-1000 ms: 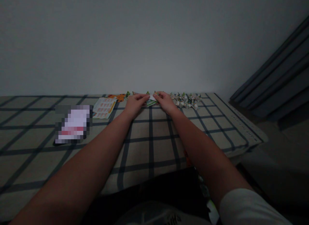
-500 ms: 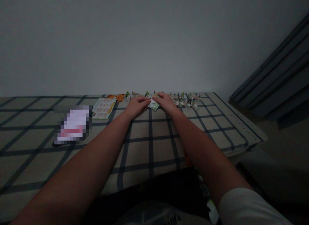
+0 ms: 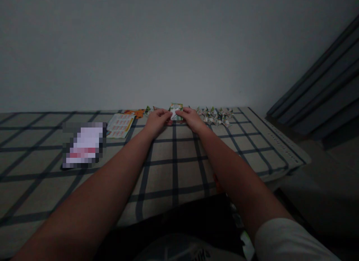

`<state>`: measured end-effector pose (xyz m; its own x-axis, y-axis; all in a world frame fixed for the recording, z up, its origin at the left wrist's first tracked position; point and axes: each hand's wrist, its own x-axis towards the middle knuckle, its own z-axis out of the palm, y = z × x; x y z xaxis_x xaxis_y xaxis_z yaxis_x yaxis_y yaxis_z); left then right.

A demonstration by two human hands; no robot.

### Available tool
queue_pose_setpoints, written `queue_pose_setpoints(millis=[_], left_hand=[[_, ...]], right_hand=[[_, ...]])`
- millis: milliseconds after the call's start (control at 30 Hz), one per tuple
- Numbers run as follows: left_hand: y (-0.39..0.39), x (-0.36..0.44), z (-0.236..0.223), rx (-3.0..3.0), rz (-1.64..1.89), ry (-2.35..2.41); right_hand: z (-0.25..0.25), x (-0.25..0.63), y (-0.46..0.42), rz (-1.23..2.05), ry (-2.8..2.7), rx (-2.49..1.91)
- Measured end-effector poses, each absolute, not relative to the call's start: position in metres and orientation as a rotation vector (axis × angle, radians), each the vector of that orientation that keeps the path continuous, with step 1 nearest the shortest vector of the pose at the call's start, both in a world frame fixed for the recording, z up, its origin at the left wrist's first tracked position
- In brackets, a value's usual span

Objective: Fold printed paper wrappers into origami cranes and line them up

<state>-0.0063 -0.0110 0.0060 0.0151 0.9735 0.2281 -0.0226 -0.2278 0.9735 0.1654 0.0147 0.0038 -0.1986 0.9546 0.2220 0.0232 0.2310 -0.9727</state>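
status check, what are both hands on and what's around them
Left hand and right hand both gripping small paper. Folded pieces to the right, sheet to the left. Nothing visibly blocking.

With clock positions read from the centre of the head view, the checked cloth (image 3: 159, 175) covers the surface at 6 o'clock, its lettered edge between 3 and 4, and the plain wall (image 3: 174, 48) stands at 12. A pixelated flat object (image 3: 85, 143) lies between 8 and 9 o'clock, with a printed sheet (image 3: 120, 125) at 9 and an orange item (image 3: 139, 113) at its far edge. The pleated dark curtain (image 3: 328, 89) hangs between 2 and 3 o'clock.
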Motion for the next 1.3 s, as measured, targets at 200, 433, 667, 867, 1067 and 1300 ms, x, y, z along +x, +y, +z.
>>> queue_pose_setpoints(millis=[200,433,667,867,1067,1300], left_hand=[[-0.012,-0.006,0.005,1.359,1.281,0.989],[-0.011,-0.006,0.004,1.373,1.353,0.968],[-0.012,-0.008,0.007,1.495,1.395,0.99],[-0.01,-0.008,0.005,1.474,1.372,0.978],[-0.007,-0.007,0.002,1.452,1.385,0.974],[-0.006,-0.009,0.002,1.518,1.395,1.001]], right_hand=[[0.002,0.166,0.015,1.308,-1.446,-0.9],[0.005,0.166,0.012,1.345,-1.451,-0.895],[0.001,0.167,0.016,1.315,-1.417,-0.852],[-0.005,0.169,0.023,1.127,-1.493,-0.84],[-0.006,0.168,0.023,1.207,-1.417,-0.823],[-0.004,0.166,0.022,1.224,-1.393,-0.84]])
